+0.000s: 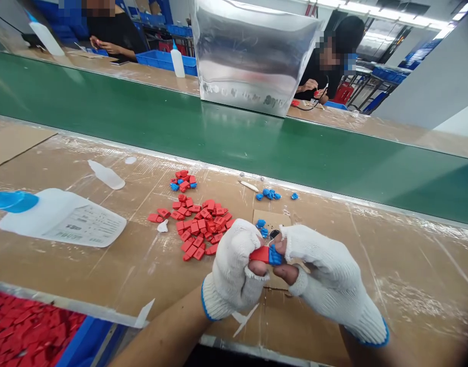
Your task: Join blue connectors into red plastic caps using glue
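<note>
Both hands wear white fingerless gloves with blue cuffs. My left hand (237,270) pinches a red piece (260,254) between thumb and finger. At its right end sits a blue piece (274,255), touching the red one, and the fingertips of my right hand (321,272) are closed on it. Behind the hands lies a small cardboard square (276,218) with a few blue pieces (260,224) and a small dark round thing. A pile of red pieces (203,224) spreads left of my hands, and a smaller red and blue group (183,180) lies beyond it.
A large glue bottle (81,219) lies at the left, near a smaller white bottle (107,175). A blue bin (79,346) of red pieces stands lower left. Past the green belt (123,112) are a shiny metal panel (253,61) and two people at work.
</note>
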### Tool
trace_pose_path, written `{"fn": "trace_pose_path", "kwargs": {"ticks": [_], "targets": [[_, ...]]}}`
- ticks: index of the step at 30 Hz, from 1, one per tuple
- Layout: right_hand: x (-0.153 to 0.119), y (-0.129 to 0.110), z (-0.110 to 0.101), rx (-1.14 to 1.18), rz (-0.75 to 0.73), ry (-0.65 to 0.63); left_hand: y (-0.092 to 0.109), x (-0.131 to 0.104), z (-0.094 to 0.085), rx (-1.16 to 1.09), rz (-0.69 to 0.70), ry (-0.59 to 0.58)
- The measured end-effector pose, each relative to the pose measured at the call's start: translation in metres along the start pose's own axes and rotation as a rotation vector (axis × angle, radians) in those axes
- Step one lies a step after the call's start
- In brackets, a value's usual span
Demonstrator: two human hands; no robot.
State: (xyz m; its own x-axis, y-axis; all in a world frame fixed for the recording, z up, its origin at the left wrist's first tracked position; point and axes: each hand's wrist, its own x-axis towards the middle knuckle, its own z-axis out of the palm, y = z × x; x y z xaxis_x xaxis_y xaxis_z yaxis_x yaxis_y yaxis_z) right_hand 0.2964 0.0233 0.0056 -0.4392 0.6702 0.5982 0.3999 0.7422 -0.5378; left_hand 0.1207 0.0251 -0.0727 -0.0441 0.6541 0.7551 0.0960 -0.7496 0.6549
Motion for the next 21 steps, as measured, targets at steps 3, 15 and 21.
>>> {"fn": "trace_pose_path", "kwargs": {"ticks": [3,15,21], "targets": [[-0.001,0.002,0.002,-0.003,-0.001,0.021,-0.003,0.007,0.001,0.028,0.132,-0.025],[-0.004,0.108,-0.059,-0.160,0.443,0.374,-0.018,0.033,-0.022,0.355,-0.329,-0.181],[-0.021,0.241,-0.120,-0.348,0.811,0.452,-0.055,0.059,-0.074,1.061,-0.479,-0.617]]}}
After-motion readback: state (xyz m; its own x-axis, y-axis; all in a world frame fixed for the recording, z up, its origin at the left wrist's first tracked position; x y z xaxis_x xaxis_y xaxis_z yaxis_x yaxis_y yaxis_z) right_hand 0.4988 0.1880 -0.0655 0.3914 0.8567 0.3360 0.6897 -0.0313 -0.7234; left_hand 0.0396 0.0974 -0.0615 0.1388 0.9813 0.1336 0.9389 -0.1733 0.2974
